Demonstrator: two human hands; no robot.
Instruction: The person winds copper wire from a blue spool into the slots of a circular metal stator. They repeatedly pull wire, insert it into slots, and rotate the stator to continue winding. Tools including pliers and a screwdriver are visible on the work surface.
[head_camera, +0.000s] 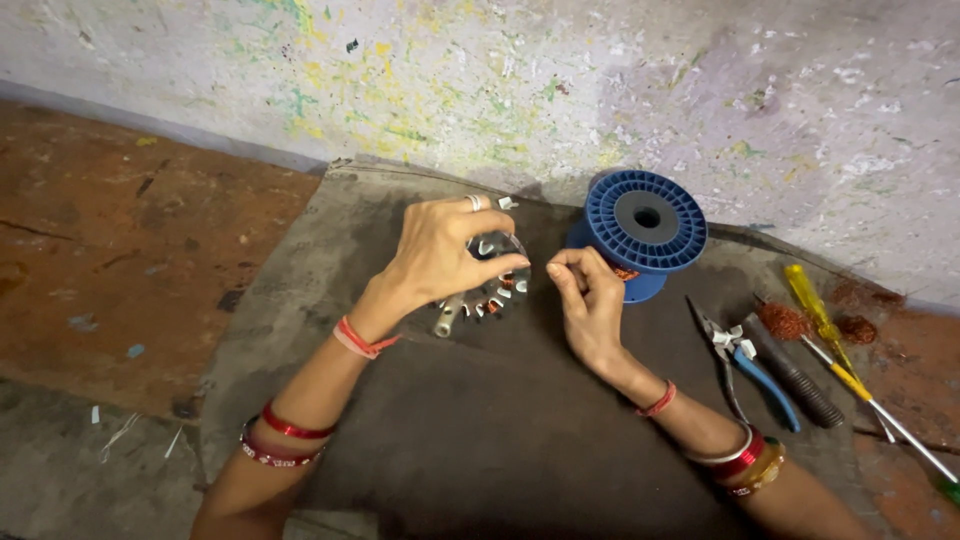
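A slotted motor stator (487, 285) is clasped in the grip of the left hand (440, 255) at centre frame, while a strand of copper wire is pinched narrowly by the right hand (590, 300). The blue wire spool (640, 225) stands at 2 o'clock from the stator, with pliers (745, 360) at 4 o'clock. Winding appears under way; steady wire tension is judged necessary for the next slot.

- Your right side is crowded: the blue spool (645, 228) sits just behind, with pliers (748, 365) and screwdrivers (835, 345) alongside.
- The mat (480, 440) between your forearms lies open.
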